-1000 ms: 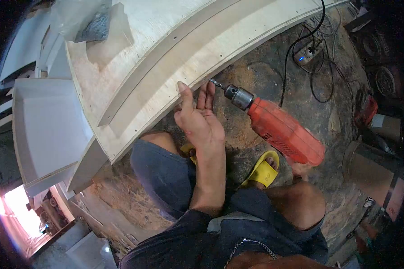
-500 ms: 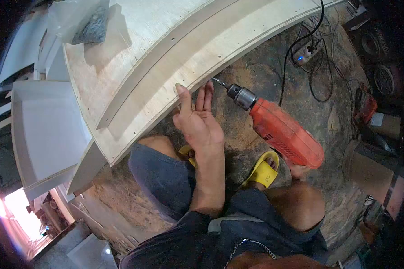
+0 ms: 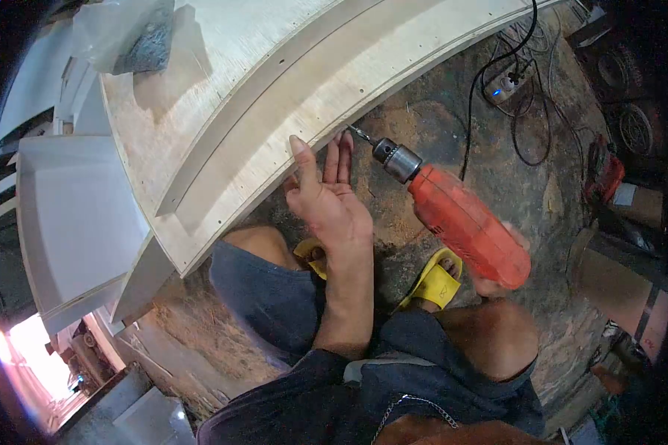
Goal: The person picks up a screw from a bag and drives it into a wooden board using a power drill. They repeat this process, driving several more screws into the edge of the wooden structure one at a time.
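Note:
A curved, light plywood panel [image 3: 312, 96] with a raised rib and small holes reaches across the upper view. My left hand [image 3: 332, 208] grips its lower edge, thumb on the top face and the other fingers underneath. Close beside those fingers, the drill bit [image 3: 358, 133] points at the underside of that edge; whether its tip touches the wood is hidden. The bit sits in the chuck of a red power drill [image 3: 467, 222]. Wrapped round the drill's handle, my right hand [image 3: 488, 288] is mostly hidden behind the drill body.
A clear plastic bag of small grey metal pieces [image 3: 147, 48] lies on the panel. A power strip [image 3: 503, 85] with tangled black cables rests on the dusty floor. Cardboard boxes [image 3: 616, 278] stand at the right, a white curved frame [image 3: 82, 215] at the left.
The drill has shifted slightly left, and more of my right hand's fingers shows past its body. My left hand keeps its hold on the panel edge.

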The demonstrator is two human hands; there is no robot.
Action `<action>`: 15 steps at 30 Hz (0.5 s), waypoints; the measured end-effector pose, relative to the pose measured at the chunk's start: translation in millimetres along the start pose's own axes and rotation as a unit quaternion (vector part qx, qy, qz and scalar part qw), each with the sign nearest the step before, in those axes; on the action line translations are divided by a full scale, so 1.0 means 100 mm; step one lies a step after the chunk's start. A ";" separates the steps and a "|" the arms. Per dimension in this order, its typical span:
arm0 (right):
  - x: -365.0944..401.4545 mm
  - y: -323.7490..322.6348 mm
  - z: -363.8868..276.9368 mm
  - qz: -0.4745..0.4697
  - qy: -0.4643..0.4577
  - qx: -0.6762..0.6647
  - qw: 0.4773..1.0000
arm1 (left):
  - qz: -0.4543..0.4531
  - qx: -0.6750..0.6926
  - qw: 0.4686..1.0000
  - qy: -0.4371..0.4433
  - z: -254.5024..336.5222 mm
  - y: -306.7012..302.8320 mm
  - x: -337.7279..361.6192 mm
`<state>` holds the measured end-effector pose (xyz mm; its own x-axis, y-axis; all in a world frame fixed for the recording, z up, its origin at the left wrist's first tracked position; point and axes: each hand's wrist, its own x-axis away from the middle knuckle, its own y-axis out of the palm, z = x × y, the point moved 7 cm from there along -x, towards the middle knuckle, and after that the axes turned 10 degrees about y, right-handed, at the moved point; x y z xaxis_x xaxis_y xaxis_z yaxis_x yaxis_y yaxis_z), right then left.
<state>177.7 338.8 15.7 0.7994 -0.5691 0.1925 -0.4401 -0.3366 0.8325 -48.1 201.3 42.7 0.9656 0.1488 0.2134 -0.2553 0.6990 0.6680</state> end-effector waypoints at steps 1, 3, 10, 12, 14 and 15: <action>0.02 0.00 -0.05 0.003 -0.034 0.080 0.996 | 0.010 -0.005 1.000 0.012 0.01 0.00 0.01; 0.09 0.01 -0.11 0.011 -0.099 0.234 0.967 | 0.001 -0.030 0.999 0.027 0.00 0.03 0.00; 0.09 0.62 -0.36 -0.075 -0.310 0.593 0.739 | 0.056 -0.072 0.995 0.041 -0.05 -0.05 -0.06; 0.20 0.59 -0.36 -0.084 -0.364 0.647 0.665 | 0.054 -0.073 0.995 0.031 -0.04 0.02 -0.06; 0.38 0.19 -0.27 -0.058 -0.350 0.758 0.548 | 0.060 -0.075 0.995 0.016 -0.02 0.08 -0.01; 0.33 0.33 -0.26 -0.060 -0.348 0.758 0.548 | 0.063 -0.078 0.995 0.009 -0.01 0.10 0.00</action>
<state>200.2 329.1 62.8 0.7427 -0.4448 -0.5006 -0.6569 -0.3389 -0.6735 -50.2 208.6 48.6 0.9272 0.2544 0.2749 -0.3657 0.7732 0.5180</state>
